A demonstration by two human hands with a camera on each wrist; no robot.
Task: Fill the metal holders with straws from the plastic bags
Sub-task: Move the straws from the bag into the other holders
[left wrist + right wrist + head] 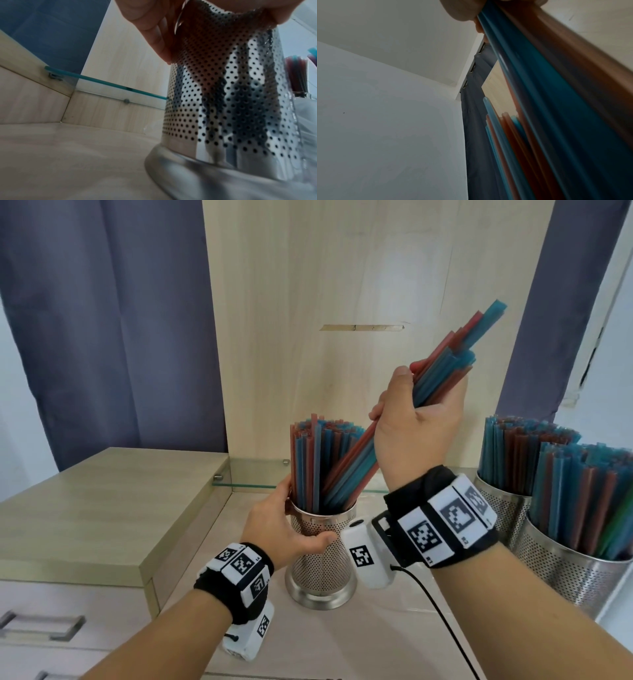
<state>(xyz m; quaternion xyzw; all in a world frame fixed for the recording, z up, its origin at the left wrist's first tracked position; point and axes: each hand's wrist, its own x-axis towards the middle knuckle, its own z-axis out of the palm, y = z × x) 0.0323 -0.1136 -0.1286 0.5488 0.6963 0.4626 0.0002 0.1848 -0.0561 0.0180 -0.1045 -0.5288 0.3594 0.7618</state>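
A perforated metal holder [322,563] stands on the pale counter, partly filled with upright red and blue straws [317,463]. My left hand [291,525] grips the holder near its rim, fingers curled round the mesh [223,94]. My right hand [416,422] holds a slanted bundle of red and blue straws [448,361]; the bundle's lower ends dip into the holder's right side. In the right wrist view the held straws [556,101] run past the thumb, blurred.
Two more metal holders [575,570] [503,508] packed with straws stand at the right edge. A raised wooden cabinet top [102,508] sits at the left, a glass shelf [253,477] behind the holder. Drawers with handles [41,625] lie at lower left.
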